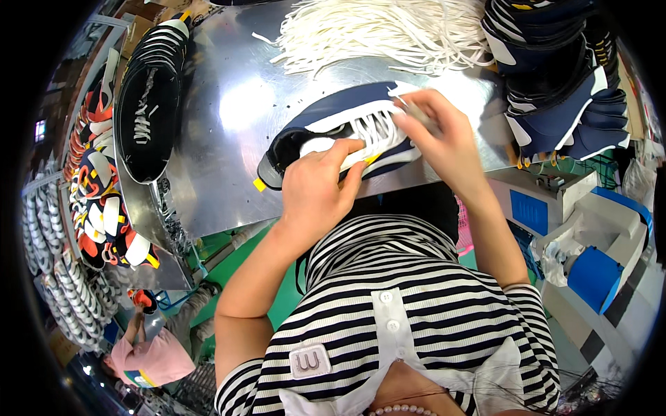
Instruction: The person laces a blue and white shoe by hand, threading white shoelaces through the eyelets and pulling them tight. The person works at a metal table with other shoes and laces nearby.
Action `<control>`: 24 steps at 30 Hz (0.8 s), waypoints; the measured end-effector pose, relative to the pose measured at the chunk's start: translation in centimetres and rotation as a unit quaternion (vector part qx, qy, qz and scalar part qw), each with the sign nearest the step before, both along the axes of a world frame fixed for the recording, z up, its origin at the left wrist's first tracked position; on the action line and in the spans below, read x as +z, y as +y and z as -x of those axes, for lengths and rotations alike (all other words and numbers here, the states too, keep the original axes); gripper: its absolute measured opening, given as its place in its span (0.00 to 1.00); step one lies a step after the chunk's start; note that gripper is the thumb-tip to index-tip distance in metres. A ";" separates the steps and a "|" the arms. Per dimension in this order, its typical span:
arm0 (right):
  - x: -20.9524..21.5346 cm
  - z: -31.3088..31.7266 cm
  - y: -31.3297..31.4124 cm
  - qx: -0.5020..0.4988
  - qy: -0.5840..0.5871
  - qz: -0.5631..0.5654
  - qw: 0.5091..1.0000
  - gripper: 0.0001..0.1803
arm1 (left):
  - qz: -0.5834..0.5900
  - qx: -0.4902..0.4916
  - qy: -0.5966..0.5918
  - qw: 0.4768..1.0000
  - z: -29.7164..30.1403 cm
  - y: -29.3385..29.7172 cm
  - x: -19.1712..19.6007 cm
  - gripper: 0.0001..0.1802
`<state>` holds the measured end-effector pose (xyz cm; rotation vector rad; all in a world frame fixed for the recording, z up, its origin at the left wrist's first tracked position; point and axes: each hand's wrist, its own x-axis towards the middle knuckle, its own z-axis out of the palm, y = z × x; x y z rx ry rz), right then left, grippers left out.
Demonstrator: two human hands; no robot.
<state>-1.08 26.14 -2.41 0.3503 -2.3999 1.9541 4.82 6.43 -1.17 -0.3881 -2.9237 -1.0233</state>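
A navy and white shoe upper (333,111) lies on its side on the metal table in front of me, its dark collar to the left and its toe to the right. White shoelace (374,132) crosses its eyelets in several rows. My left hand (316,184) grips the upper by the tongue and the near eyelet edge, thumb and forefinger together. Above the toe end, my right hand (444,135) pinches the white lace near the last rows. Its fingertips are slightly blurred, and the lace end between them is hard to see.
Loose white laces (381,35) are heaped at the table's far side. Navy uppers (555,104) stand stacked at the right. A nested row of black uppers (149,104) lies left. Beyond it are orange and white uppers (104,201). A blue and white machine (590,256) stands at right; a co-worker (152,353) is lower left.
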 end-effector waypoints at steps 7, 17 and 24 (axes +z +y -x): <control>-1.9 1.9 -0.7 0.014 -0.037 -0.158 0.987 0.11 | 0.120 -0.061 -0.039 0.990 -0.7 -2.9 1.4 0.14; -1.9 2.3 -0.1 0.115 0.037 -0.294 0.948 0.10 | 0.071 0.028 0.038 0.996 0.9 -0.9 0.5 0.27; -1.2 0.7 1.4 0.060 -0.053 -0.198 0.977 0.12 | 0.044 -0.063 0.140 0.987 2.0 -2.5 0.4 0.20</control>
